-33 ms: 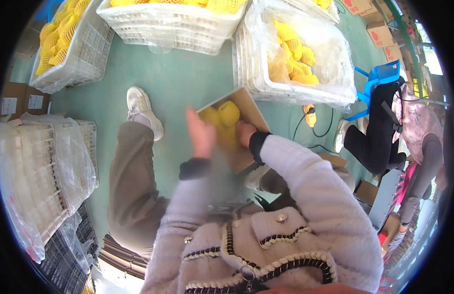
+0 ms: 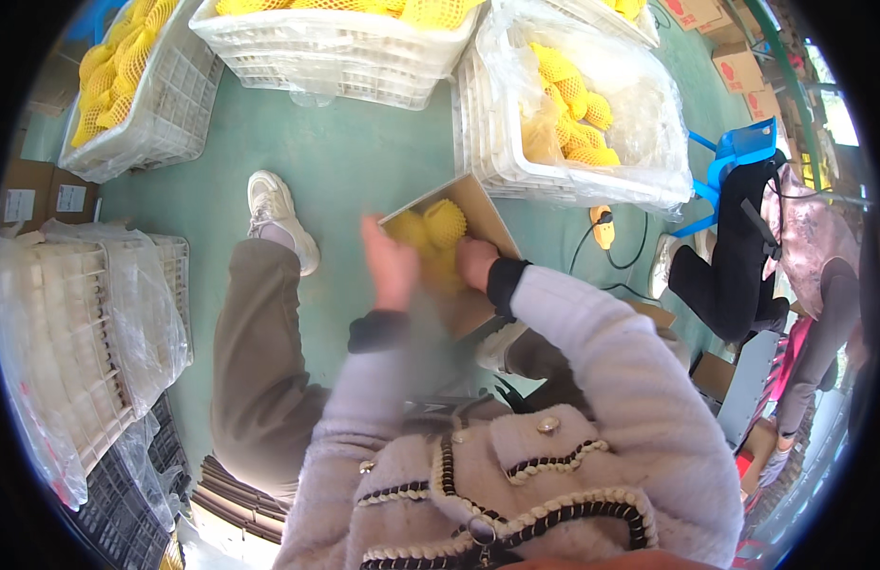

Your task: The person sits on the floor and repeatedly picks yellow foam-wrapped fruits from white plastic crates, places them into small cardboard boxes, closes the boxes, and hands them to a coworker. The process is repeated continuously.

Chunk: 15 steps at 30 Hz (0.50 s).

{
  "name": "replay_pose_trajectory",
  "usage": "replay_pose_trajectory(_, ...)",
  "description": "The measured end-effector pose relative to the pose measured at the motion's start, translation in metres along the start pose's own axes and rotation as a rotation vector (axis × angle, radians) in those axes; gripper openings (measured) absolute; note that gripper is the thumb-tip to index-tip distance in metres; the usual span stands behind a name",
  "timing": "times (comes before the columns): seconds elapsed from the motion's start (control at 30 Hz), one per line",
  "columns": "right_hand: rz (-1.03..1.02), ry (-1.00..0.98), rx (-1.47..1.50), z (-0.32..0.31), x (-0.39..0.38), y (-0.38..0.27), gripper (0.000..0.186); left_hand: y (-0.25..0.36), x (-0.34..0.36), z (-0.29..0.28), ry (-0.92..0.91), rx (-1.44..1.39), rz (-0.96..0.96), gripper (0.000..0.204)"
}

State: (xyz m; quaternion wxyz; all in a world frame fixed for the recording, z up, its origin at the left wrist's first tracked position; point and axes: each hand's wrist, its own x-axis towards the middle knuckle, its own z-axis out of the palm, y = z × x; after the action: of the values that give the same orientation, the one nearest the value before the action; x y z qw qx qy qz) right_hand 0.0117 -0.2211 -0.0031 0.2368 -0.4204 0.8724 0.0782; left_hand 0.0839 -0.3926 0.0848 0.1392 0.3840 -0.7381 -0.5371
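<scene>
An open cardboard box [image 2: 489, 217] is tilted in front of me, between my legs. Inside sit several rounded items in yellow foam nets [image 2: 446, 222], which look like fruit. My left hand [image 2: 392, 268] is at the box's left side, its fingers pointing up; motion blur hides whether they grip the wall. Curled up, my right hand [image 2: 478, 263] reaches over the right part of the box and rests against the yellow-netted items. Its fingertips are hidden, so what they hold cannot be seen.
White plastic-lined crates [image 2: 331, 57] of yellow-netted items stand ahead, one crate [image 2: 483, 123] being closest to the box. Stacked crates [image 2: 65, 323] are on my left. To the right are an orange socket with a black cable [image 2: 602, 231], a blue stool [image 2: 744, 144] and a seated person [image 2: 725, 256].
</scene>
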Motion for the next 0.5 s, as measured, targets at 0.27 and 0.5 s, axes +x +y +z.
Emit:
replay_pose_trajectory(0.27, 0.238, 0.035, 0.319, -0.040, 0.061, -0.015, 0.025, -0.005, -0.006, -0.001, -0.036, 0.012, -0.036, 0.047)
replay_pose_trajectory(0.5, 0.108, -0.113, 0.134, -0.079, 0.061, -0.025, 0.027, 0.002, 0.000, -0.010, -0.001, 0.051, -0.072, 0.041)
